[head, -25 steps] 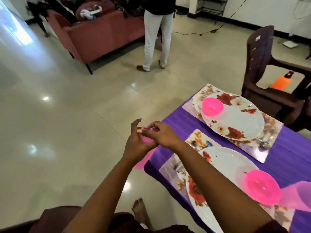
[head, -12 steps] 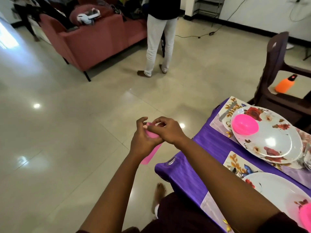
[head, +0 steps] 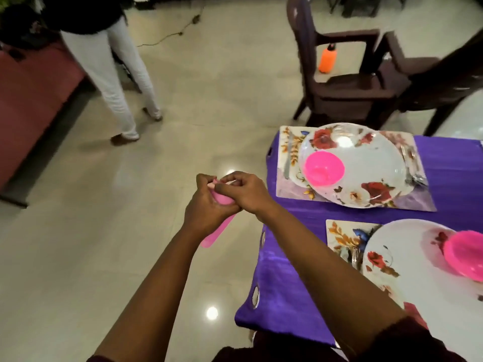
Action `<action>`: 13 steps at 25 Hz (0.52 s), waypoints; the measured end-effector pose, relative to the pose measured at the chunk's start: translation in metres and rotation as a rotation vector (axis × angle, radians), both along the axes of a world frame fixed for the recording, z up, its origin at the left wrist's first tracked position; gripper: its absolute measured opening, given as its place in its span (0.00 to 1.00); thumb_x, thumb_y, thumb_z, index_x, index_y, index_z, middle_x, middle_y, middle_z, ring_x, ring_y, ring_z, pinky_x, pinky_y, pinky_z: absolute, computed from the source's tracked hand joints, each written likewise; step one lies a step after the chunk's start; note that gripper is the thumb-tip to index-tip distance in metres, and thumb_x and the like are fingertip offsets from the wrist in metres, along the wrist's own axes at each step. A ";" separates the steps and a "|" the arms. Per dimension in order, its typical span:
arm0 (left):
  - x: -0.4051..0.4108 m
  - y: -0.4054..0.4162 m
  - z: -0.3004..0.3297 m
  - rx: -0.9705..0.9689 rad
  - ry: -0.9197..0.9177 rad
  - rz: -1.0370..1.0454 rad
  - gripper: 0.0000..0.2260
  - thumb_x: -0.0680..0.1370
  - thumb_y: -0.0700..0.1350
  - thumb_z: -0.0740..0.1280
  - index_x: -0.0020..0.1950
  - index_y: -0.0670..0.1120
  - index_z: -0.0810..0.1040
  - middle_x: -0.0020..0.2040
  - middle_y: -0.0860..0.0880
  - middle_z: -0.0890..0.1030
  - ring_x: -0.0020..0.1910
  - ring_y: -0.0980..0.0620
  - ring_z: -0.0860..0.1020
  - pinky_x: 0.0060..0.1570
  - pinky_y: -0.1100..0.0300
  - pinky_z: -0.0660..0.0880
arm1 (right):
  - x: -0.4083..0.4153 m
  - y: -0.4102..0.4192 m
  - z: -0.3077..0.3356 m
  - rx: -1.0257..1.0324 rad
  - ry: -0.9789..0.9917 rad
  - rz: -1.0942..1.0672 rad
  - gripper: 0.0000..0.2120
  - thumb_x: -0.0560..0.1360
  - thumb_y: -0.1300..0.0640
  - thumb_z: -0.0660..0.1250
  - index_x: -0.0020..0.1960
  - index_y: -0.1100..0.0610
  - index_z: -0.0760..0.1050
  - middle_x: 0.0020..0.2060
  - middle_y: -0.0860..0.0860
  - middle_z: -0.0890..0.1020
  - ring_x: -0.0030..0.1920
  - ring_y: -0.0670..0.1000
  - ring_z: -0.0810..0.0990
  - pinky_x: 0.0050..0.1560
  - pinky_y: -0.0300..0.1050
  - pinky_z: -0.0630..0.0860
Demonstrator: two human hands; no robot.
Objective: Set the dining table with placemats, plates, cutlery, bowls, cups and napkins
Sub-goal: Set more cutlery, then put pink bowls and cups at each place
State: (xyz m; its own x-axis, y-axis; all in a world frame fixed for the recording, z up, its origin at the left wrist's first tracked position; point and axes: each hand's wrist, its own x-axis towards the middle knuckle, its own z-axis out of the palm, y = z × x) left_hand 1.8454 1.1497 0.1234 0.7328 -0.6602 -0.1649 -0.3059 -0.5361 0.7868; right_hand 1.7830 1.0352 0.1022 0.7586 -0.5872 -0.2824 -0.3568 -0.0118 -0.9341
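Observation:
My left hand [head: 206, 207] grips a pink napkin [head: 218, 232] off the table's left edge, above the floor; its tail hangs below my palm. My right hand [head: 244, 190] pinches the napkin's top end against the left hand. On the purple tablecloth [head: 292, 270] lie two floral placemats. The far placemat [head: 290, 163] carries a floral plate [head: 366, 165] with a pink bowl [head: 324, 167], a knife [head: 287, 155] on its left and cutlery [head: 414, 168] on its right. The near placemat [head: 342, 239] carries a second plate [head: 418, 270] and pink bowl [head: 465, 254].
A person in white trousers [head: 112, 74] stands on the tiled floor at upper left beside a red sofa [head: 28, 100]. Two dark plastic chairs [head: 347, 84] stand behind the table. An orange bottle [head: 328, 58] stands on the floor behind them.
The view has swung right and down, so the table and chairs sit further left in frame. My hands stay together on the pink napkin, working its top end.

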 end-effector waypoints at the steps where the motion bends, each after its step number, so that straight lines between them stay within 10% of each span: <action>1: 0.006 -0.013 0.002 -0.001 -0.004 -0.037 0.33 0.61 0.59 0.74 0.58 0.52 0.61 0.45 0.61 0.75 0.44 0.62 0.77 0.40 0.57 0.75 | 0.002 -0.011 0.002 0.000 -0.001 -0.050 0.17 0.65 0.38 0.75 0.46 0.49 0.82 0.34 0.44 0.82 0.38 0.45 0.82 0.37 0.40 0.75; 13: 0.073 -0.106 -0.022 -0.022 0.034 -0.487 0.30 0.67 0.52 0.77 0.58 0.55 0.60 0.46 0.60 0.76 0.45 0.53 0.80 0.43 0.49 0.79 | 0.025 -0.067 -0.014 0.032 0.018 -0.498 0.20 0.63 0.39 0.77 0.49 0.49 0.83 0.40 0.46 0.84 0.43 0.47 0.83 0.44 0.41 0.79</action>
State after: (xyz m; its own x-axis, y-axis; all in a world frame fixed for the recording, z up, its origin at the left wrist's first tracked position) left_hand 1.9185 1.0438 0.1016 0.3325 -0.9284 -0.1661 -0.4906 -0.3207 0.8102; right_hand 1.8084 0.9679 0.0882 0.3834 -0.8676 -0.3165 -0.3275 0.1927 -0.9250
